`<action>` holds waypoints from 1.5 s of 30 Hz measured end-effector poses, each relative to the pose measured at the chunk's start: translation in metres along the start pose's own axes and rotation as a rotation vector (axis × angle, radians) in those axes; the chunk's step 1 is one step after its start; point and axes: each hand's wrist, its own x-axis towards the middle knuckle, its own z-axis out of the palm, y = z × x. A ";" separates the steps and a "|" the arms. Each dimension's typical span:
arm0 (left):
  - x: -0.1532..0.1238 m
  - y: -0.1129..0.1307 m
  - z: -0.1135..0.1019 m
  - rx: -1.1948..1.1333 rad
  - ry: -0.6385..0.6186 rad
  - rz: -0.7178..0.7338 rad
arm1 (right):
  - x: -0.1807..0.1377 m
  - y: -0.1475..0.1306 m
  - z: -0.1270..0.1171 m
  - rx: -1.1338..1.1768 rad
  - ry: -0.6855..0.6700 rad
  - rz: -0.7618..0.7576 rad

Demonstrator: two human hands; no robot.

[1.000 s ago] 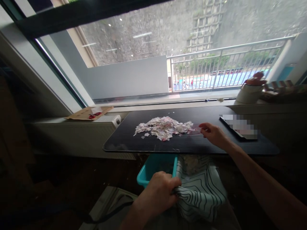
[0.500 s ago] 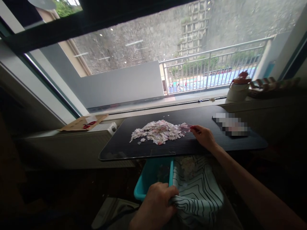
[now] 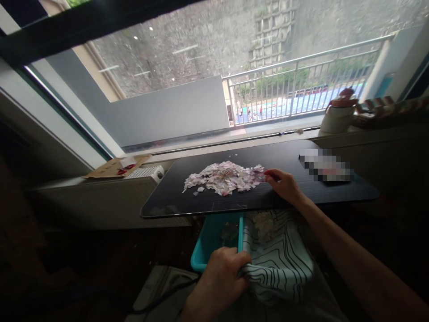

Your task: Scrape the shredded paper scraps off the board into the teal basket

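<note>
A loose pile of small white and pinkish paper scraps (image 3: 224, 176) lies on the black tabletop (image 3: 181, 203). My right hand (image 3: 284, 184) is at the right end of the pile, fingertips pinched together beside some purplish scraps; whether a scrap is between them is too small to tell. Below the table's front edge, my left hand (image 3: 226, 270) is closed on the gathered edge of a striped cloth (image 3: 278, 264), next to the wall of a teal bin (image 3: 197, 255). Pale scraps (image 3: 264, 223) rest on the cloth, and a few lie inside the bin.
A blurred-out flat object (image 3: 326, 165) lies at the tabletop's right. On the sill stands a white bottle with a reddish top (image 3: 338, 116). Red-handled scissors (image 3: 126, 169) lie on brown paper (image 3: 103, 167) above a radiator (image 3: 144, 174). A large window is behind the table.
The view has tilted down slightly, shifting the scene upward. My right hand has moved slightly closer to the pile. My left hand keeps its grip on the cloth.
</note>
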 end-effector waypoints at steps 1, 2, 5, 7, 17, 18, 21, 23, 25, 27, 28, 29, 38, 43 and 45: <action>0.000 0.000 0.000 0.001 0.000 -0.003 | 0.000 -0.001 -0.001 -0.011 -0.007 -0.001; 0.000 0.000 -0.001 0.000 -0.003 -0.004 | -0.001 -0.002 -0.001 -0.029 0.002 0.014; 0.000 0.000 -0.001 -0.005 -0.017 -0.001 | -0.001 -0.003 -0.003 -0.063 0.096 0.104; 0.000 0.000 0.000 -0.009 -0.009 0.006 | -0.001 -0.003 -0.004 -0.048 0.140 0.127; 0.001 -0.002 0.004 0.001 0.008 0.011 | -0.002 -0.002 0.004 0.210 -0.067 -0.011; 0.001 -0.002 0.005 0.009 0.011 0.013 | -0.001 -0.001 0.004 0.264 -0.059 0.018; 0.004 -0.003 0.005 0.038 0.020 0.036 | 0.000 0.003 0.005 0.306 -0.007 0.086; 0.007 -0.002 0.003 0.062 0.027 0.076 | 0.000 0.003 0.005 0.298 -0.007 0.094; 0.012 -0.001 0.001 0.090 0.032 0.121 | -0.001 0.001 0.003 0.361 -0.063 0.084; 0.017 0.000 -0.001 0.115 0.032 0.153 | -0.002 -0.001 0.001 0.439 -0.110 0.087; 0.019 0.001 -0.001 0.126 0.031 0.162 | -0.002 -0.002 0.001 0.456 -0.101 0.100; 0.021 0.001 -0.001 0.134 0.032 0.168 | -0.002 -0.003 0.001 0.454 -0.074 0.116; 0.024 0.000 0.002 0.161 0.034 0.174 | -0.002 -0.003 0.000 0.450 -0.110 0.135; 0.025 0.000 0.002 0.162 0.029 0.178 | -0.003 -0.005 0.002 0.381 -0.066 0.142; 0.025 0.000 0.003 0.164 0.030 0.176 | -0.004 -0.008 0.001 0.426 -0.169 0.122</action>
